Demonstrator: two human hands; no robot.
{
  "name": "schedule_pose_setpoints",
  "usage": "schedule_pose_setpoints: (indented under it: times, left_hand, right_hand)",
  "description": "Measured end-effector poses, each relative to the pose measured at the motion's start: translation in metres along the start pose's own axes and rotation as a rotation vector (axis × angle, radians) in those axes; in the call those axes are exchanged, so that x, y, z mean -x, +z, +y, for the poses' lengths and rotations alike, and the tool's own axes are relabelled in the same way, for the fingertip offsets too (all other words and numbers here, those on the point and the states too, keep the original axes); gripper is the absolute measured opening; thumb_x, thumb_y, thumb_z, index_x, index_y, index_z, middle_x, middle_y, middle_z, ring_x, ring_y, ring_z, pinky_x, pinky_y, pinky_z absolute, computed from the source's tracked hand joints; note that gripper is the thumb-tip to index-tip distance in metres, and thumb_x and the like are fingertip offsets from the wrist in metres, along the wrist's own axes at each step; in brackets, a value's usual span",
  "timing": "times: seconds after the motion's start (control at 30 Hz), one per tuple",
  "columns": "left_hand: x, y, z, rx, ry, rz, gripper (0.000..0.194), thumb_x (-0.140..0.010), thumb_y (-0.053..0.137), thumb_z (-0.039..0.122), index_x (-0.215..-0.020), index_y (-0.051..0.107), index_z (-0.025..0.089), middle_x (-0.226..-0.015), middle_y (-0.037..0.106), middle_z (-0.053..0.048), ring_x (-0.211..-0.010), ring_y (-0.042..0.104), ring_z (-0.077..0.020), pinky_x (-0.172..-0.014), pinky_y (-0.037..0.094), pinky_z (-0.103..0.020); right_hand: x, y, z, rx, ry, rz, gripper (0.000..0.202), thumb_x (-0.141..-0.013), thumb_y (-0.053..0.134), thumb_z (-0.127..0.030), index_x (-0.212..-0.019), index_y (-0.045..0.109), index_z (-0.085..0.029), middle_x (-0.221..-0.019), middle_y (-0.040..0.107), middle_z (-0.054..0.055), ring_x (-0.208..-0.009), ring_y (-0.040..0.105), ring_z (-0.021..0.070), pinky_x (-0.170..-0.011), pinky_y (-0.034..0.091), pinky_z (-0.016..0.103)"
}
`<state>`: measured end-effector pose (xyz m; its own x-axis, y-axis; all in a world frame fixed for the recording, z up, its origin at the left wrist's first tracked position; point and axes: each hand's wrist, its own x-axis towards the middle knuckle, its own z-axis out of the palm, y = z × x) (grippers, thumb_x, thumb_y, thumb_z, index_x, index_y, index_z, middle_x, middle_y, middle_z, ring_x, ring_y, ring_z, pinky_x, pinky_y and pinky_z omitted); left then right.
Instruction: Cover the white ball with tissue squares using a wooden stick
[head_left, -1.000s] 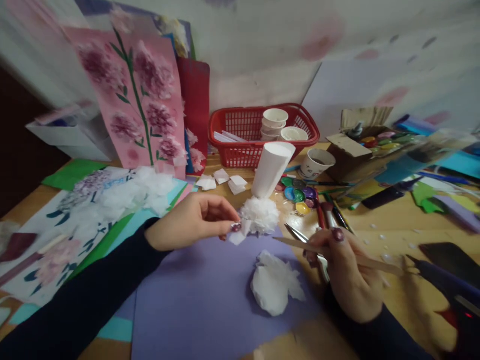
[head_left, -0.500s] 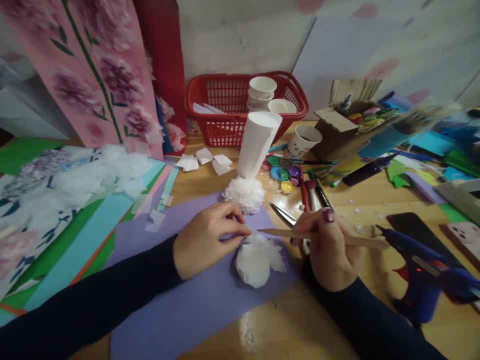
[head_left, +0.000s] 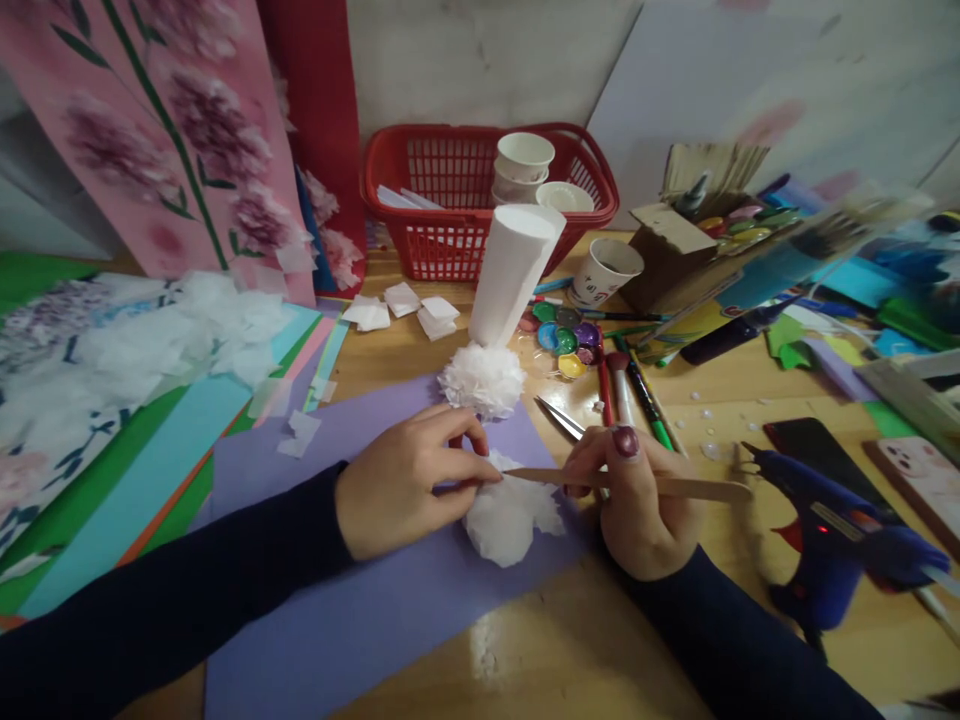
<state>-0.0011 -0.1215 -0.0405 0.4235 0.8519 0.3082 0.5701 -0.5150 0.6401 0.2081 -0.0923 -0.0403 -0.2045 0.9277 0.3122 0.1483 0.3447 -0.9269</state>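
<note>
My right hand (head_left: pixel 649 500) is closed around a flat wooden stick (head_left: pixel 705 487) whose pointed tip reaches leftward. That tip meets the fingertips of my left hand (head_left: pixel 420 485), where thumb and finger are pinched together; what lies between them is too small to make out. Just beneath the pinch is a white crumpled tissue paper piece (head_left: pixel 504 535), resting on a sheet of purple paper (head_left: pixel 337 620). Beyond my left fingers sits a ruffled white paper pom-pom (head_left: pixel 484 380), with a white paper roll (head_left: pixel 514 270) standing behind it.
Scissors (head_left: pixel 559 415), brushes and paint pots (head_left: pixel 568 340) lie beyond my right hand. A blue glue gun (head_left: pixel 825 530) with a lit red light rests at right near a phone (head_left: pixel 806 450). A red basket (head_left: pixel 442 245) with paper cups stands behind; tissue heaps (head_left: pixel 187 330) lie left.
Both hands keep nearly the same pose, with the stick's tip now at my left fingertips. The whole view has shifted slightly, so everything appears a little higher and further left.
</note>
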Motion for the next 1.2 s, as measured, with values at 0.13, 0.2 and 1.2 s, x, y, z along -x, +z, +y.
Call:
schedule_pose_setpoints:
  times: [0.13, 0.2, 1.2]
  left_hand:
    - [-0.001, -0.004, 0.002, 0.055, -0.042, -0.057, 0.030, -0.075, 0.055, 0.002, -0.093, 0.076, 0.014, -0.093, 0.064, -0.008, -0.087, 0.061, -0.0185, -0.081, 0.051, -0.033]
    - [-0.001, -0.005, 0.002, 0.075, -0.066, -0.075, 0.032, -0.074, 0.052, 0.001, -0.092, 0.076, 0.015, -0.093, 0.064, -0.007, -0.087, 0.061, -0.0180, -0.082, 0.051, -0.034]
    - [-0.003, -0.013, -0.017, 0.057, -0.165, -0.007, 0.035, -0.072, 0.046, -0.002, -0.087, 0.072, 0.016, -0.086, 0.062, -0.003, -0.079, 0.059, -0.0139, -0.072, 0.047, -0.026]
  right_hand:
    - [-0.001, 0.001, 0.000, 0.023, -0.021, -0.019, 0.050, -0.097, 0.044, -0.044, -0.057, 0.059, -0.018, -0.049, 0.055, -0.001, -0.044, 0.051, 0.0091, -0.045, 0.037, 0.025]
    - [-0.002, 0.002, -0.001, 0.054, 0.004, -0.012, 0.051, -0.097, 0.043, -0.045, -0.057, 0.059, -0.018, -0.049, 0.055, -0.001, -0.044, 0.050, 0.0085, -0.045, 0.037, 0.024]
    - [-0.007, 0.003, -0.005, 0.185, -0.108, -0.206, 0.043, -0.099, 0.042, -0.030, -0.062, 0.059, -0.017, -0.049, 0.055, -0.003, -0.042, 0.050, 0.0063, -0.042, 0.039, 0.019]
